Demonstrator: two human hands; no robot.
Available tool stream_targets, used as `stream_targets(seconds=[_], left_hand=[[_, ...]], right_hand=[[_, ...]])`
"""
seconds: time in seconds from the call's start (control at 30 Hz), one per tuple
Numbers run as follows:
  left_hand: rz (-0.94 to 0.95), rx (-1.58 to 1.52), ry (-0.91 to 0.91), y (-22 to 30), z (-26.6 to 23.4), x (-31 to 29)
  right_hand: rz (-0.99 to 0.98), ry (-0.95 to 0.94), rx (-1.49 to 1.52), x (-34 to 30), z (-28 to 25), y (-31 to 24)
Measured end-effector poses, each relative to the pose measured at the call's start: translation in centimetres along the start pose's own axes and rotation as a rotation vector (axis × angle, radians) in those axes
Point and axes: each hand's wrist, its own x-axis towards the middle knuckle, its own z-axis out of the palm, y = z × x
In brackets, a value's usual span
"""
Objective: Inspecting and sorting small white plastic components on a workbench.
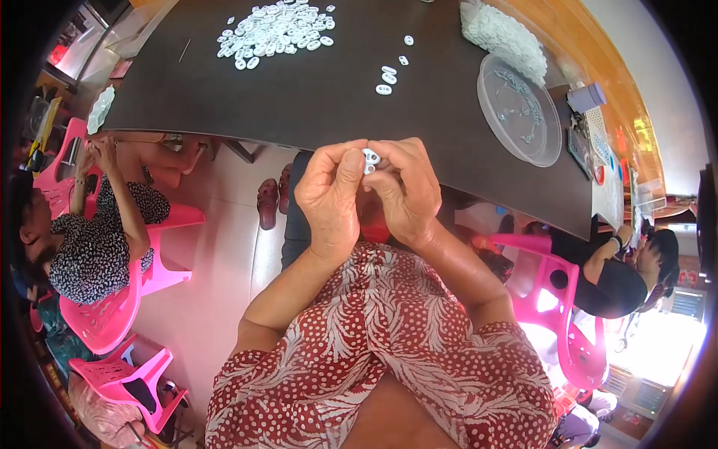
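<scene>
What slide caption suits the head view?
Both hands, left hand and right hand, pinch a small white part above the dark table.

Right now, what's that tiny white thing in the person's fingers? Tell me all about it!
The small white piece looks like shiny plastic, oval, with what look like two little holes, like the loose pieces on the dark table. It is pinched between the fingertips of the left hand and the right hand, held up close, in front of the table's near edge. Fingers hide most of it.
</scene>
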Motion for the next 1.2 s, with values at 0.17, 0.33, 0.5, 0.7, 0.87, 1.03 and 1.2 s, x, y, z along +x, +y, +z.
stream_targets(seconds=[0.17,0.33,0.5,0.7,0.87,1.03,1.2], left_hand=[[-0.022,-0.097,-0.015,0.5,-0.1,0.0],[-0.006,-0.078,-0.012,0.7,-0.1,-0.3],[-0.029,-0.064,-0.031,0.9,-0.4,-0.5],[-0.020,-0.031,-0.040,1.2,-0.9,-0.6],[-0.009,0.119,-0.053,1.5,-1.3,-0.7],[0.060,0.243,-0.051,1.2,-1.4,-0.9],[0.092,0.318,-0.051,1.4,-1.1,-1.1]], right_hand=[[0.082,-0.024,0.017,-0.3,0.1,-0.5],[0.078,-0.002,0.053,-0.2,0.1,-0.6],[0.147,-0.040,0.102,-0.3,-0.1,-0.8],[0.142,-0.062,0.132,-0.3,-0.2,-0.8],[0.136,-0.068,0.139,-0.2,-0.5,-0.7],[0.662,-0.017,0.445,0.0,-0.5,-2.3],[0.690,0.049,0.446,0.0,-0.2,-2.5]])
